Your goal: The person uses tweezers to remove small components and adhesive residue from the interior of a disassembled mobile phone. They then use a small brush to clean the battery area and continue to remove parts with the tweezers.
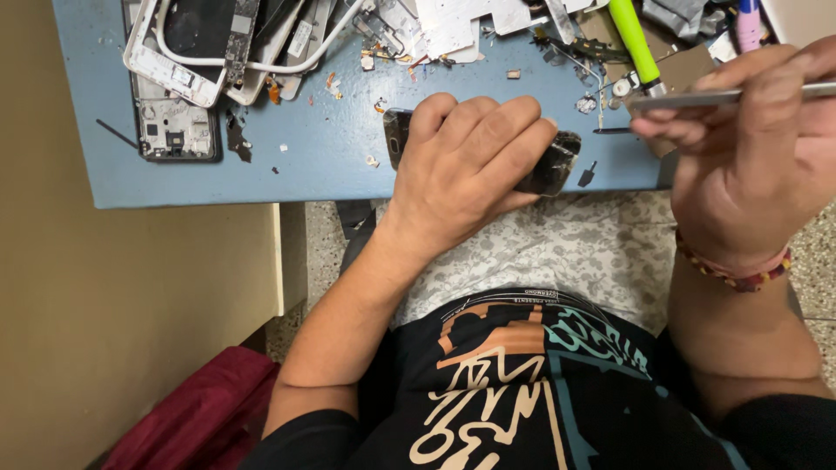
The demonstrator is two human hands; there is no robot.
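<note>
- I counted two hands in view, one dark phone, one pair of metal tweezers.
- My left hand (466,165) lay flat, fingers together, pressing the dark phone (553,170) down at the near edge of the blue desk (305,148).
- The phone's long axis ran left to right along that edge; both ends poked out past the hand.
- My right hand (753,157) pinched the tweezers (688,98), tips pointing left.
- At least two stripped phone frames (174,104) lay at far left; one green-handled tool (636,43) sat behind.
</note>
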